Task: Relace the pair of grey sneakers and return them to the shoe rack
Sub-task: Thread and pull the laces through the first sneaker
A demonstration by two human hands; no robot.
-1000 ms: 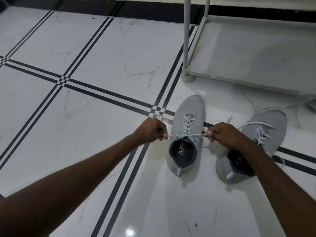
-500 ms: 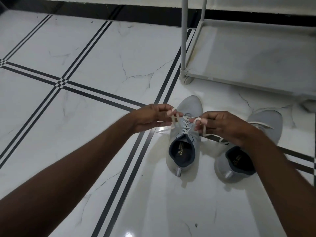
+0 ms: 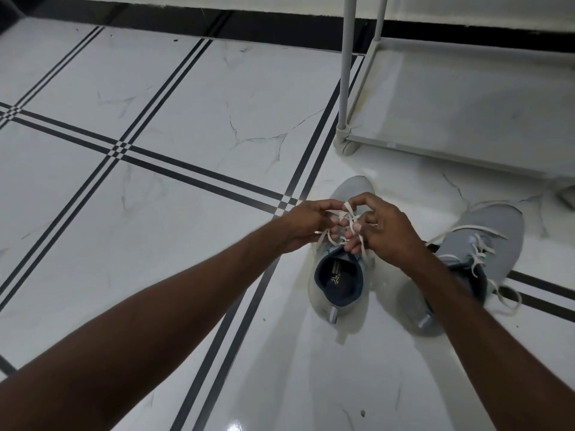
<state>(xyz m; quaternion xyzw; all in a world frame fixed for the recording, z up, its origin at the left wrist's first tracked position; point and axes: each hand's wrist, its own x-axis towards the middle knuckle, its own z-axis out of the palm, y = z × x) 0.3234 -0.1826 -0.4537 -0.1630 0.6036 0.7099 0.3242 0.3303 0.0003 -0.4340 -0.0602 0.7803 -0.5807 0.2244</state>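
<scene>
Two hands are working over the left-hand sneaker, which sits on the tiled floor with its toe pointing toward the shoe rack. Your left hand is curled, its fingertips pinched on the white lace; your right hand is likewise partly closed, thumb and forefinger holding a raised loop of the same lace just above the tongue. The two hands are almost touching, so the step in hand appears to be forming the bow.

Procedure for this step:
1. Keep each loop pinched at its base, close to the eyelets, so that the first crossing does not slacken.
2. Pass one loop around and under the other, then draw both outward evenly. Uneven pull is likely to leave one tail long and one loop short.
3. Keep the sneaker flat on the floor. It is light and will probably lift or swivel if you pull upward and not sideways.
4. Check that no tail is trapped beneath the tongue before tightening.

The second sneaker lies just to the right, partly hidden by your right forearm. Its lace trails loose onto the floor, so it remains to be tied. The rack's lowest shelf, beyond both sneakers, is unoccupied where visible.
</scene>
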